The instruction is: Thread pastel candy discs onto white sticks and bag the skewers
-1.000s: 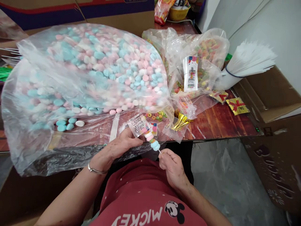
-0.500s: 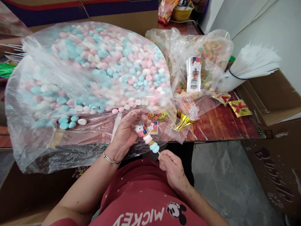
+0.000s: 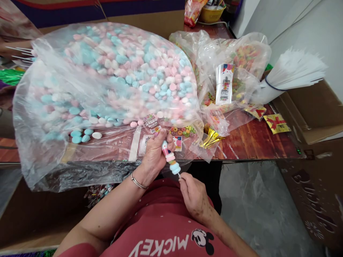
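My right hand (image 3: 195, 194) pinches the white stick at the lower end of a candy skewer (image 3: 175, 167), threaded with pale blue and pink marshmallows and small gummy rings. Around its upper end my left hand (image 3: 155, 151) is closed on a printed plastic wrapper (image 3: 151, 123), whose dark, lettered end sticks out past the fingers. The skewer's tip is inside the wrapper or hidden by the hand; I cannot tell how far in it reaches. Just beyond the left fingers, another printed wrapper (image 3: 177, 142) lies on the table near loose gummy rings (image 3: 184, 131).
A big clear bag of marshmallows (image 3: 120, 78) covers the left of the table. Rightward are bags of gummy rings (image 3: 243, 57), stacked wrappers (image 3: 224, 84), gold ties (image 3: 211, 138), a container of white sticks (image 3: 292, 73) and a cardboard box (image 3: 311, 110). Another person's hand (image 3: 17, 50) shows far left.
My left hand has closed round the wrapper and the skewer's upper end, its fingers now wrapped over them. The wrapper's lettered end has come into sight. My right hand still pinches the stick.
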### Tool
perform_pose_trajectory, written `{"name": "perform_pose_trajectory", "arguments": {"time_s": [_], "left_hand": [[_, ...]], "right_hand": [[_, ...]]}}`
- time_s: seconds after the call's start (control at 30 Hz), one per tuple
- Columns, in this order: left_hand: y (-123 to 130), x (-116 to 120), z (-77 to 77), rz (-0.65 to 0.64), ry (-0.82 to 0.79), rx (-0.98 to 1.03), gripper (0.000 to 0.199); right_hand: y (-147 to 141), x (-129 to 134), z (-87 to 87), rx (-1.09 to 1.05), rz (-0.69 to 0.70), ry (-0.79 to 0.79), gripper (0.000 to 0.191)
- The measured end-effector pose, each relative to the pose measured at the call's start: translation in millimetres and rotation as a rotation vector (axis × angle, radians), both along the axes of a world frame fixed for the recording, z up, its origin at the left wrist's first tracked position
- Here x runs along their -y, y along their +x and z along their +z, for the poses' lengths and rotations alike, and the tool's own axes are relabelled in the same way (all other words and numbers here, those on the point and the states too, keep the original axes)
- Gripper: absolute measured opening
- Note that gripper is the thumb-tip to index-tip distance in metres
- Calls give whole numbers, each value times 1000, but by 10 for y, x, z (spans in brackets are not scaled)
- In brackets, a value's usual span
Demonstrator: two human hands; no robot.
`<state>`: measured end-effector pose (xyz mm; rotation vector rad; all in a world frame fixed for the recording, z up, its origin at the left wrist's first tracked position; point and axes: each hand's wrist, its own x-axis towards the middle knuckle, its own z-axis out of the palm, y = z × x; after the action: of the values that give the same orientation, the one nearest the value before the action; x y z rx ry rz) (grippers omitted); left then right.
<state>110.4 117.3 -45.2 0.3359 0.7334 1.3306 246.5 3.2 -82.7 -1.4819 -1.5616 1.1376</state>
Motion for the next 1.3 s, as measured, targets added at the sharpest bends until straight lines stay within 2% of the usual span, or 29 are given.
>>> {"name": "perform_pose_trajectory", "arguments": {"time_s": [0.03, 0.1, 0.23, 0.3, 0.43, 0.57, 0.7, 0.8, 0.87, 1.0, 1.1, 1.3], "left_hand": [[16, 5, 0, -2, 10, -4, 37], [48, 26, -3, -23, 19, -3, 38], [138, 144, -23, -70, -1, 26, 37], [191, 228, -29, -93, -2, 48, 37], [205, 345, -4, -140, -14, 22, 34], [25, 264, 88, -140, -7, -80, 43], [-163, 58, 205, -60, 74, -127, 48], [-194, -52, 259, -64, 100, -127, 45], [-161, -77, 265, -94, 92, -83, 42], [-17, -21, 223, -175, 40, 67, 40], [108, 89, 162, -175, 11, 96, 38], [303, 378, 35, -79, 3, 16, 32]], "right_hand": [[-1, 3, 22, 25, 34, 22, 14], [-25, 19, 40, -63, 54, -40, 14], [-147, 18, 25, -622, -98, -323, 21], [-202, -24, 43, -883, -166, -408, 22], [-207, -125, 141, -1140, -129, -497, 24], [-120, -136, 167, -1121, -83, -427, 23], [-47, -93, 92, -877, -72, -311, 22], [-39, -80, 68, -756, -72, -314, 21], [-63, -91, 97, -787, -67, -349, 21], [-136, -145, 222, -1021, -61, -497, 21], [-172, -190, 266, -1099, -73, -549, 21], [-204, -262, 145, -816, -261, -299, 27]]}}
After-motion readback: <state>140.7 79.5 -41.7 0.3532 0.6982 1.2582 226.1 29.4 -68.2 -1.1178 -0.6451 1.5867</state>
